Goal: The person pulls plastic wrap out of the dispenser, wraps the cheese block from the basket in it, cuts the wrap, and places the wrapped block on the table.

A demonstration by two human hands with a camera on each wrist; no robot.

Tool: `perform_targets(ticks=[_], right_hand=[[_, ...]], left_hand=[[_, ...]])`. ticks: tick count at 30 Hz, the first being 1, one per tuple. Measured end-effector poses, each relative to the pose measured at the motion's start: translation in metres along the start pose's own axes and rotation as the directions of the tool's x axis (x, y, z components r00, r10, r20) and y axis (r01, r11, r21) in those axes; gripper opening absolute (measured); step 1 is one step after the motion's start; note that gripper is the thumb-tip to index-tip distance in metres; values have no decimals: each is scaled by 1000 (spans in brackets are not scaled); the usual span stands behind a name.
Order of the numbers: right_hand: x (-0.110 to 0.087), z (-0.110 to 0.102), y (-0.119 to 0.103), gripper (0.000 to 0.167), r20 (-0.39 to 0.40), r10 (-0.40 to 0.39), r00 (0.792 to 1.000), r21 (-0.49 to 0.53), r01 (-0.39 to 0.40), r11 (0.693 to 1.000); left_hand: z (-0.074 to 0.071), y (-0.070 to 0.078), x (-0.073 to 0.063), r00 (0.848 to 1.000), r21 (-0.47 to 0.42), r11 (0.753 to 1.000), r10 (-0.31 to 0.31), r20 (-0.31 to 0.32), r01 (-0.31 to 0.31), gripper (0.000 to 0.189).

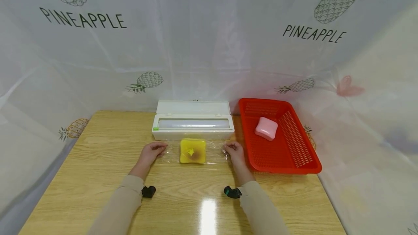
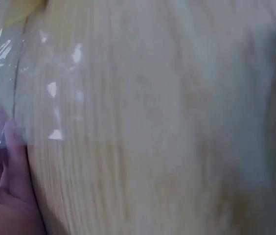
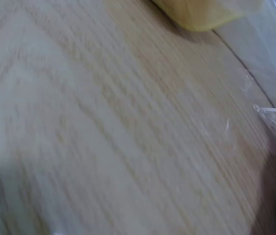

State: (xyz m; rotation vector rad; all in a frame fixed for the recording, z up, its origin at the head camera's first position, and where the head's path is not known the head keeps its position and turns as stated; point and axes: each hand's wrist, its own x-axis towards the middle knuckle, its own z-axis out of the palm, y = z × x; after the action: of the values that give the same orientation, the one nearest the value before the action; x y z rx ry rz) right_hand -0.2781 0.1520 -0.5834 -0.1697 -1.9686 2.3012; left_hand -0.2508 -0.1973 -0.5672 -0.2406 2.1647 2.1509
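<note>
A sheet of clear plastic wrap (image 1: 214,151) is stretched from side to side between the two hands. The left hand (image 1: 152,151) pinches its left end, and the right hand (image 1: 235,151) pinches the right end. Under the middle of the film lies a yellow, rounded-square block (image 1: 197,146) shaped like a slice of bread, with a brownish patch and a bright yellow mark. In the left wrist view the film (image 2: 55,93) hangs over the left fingers (image 2: 16,161). Only a corner of the yellow block (image 3: 201,14) shows in the right wrist view.
A white plastic wrap dispenser (image 1: 192,134) with a raised lid stands just behind the block, its film roll (image 1: 194,123) inside. To the right, a red basket (image 1: 261,168) holds a pink rounded block (image 1: 266,128). A pineapple-print curtain (image 1: 202,46) hangs behind the wooden table (image 1: 107,148).
</note>
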Motion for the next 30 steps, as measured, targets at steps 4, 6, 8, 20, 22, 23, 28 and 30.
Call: perform_targets(ticks=[4,6,8,20,22,23,28,30], right_hand=[[-5,-6,5,19,141,-65,988,71,55,996],[-5,-9,10,25,203,-108,973,108,88,990],[-6,-11,11,26,259,-133,957,115,106,988],[4,-22,13,39,284,-36,958,97,8,995],[5,-21,14,39,281,-22,960,87,-2,996],[5,-21,14,39,277,-16,961,82,-7,997],[4,-20,14,35,275,-24,961,34,15,999],[2,-21,13,31,286,-28,958,7,27,1000]], left_hand=[[-11,-5,0,994,9,1000,-14,109,14,37],[-18,-8,-2,983,2,1000,-15,185,15,46],[-23,-11,-7,972,-9,1000,-19,234,22,52],[-9,-17,-10,956,90,995,23,294,-52,50],[-10,-19,-8,955,68,996,29,295,-51,49],[-11,-20,-8,953,61,997,36,301,-57,49],[-14,-20,-6,957,42,998,35,287,-49,47],[-14,-19,-7,961,35,998,31,276,-43,48]])
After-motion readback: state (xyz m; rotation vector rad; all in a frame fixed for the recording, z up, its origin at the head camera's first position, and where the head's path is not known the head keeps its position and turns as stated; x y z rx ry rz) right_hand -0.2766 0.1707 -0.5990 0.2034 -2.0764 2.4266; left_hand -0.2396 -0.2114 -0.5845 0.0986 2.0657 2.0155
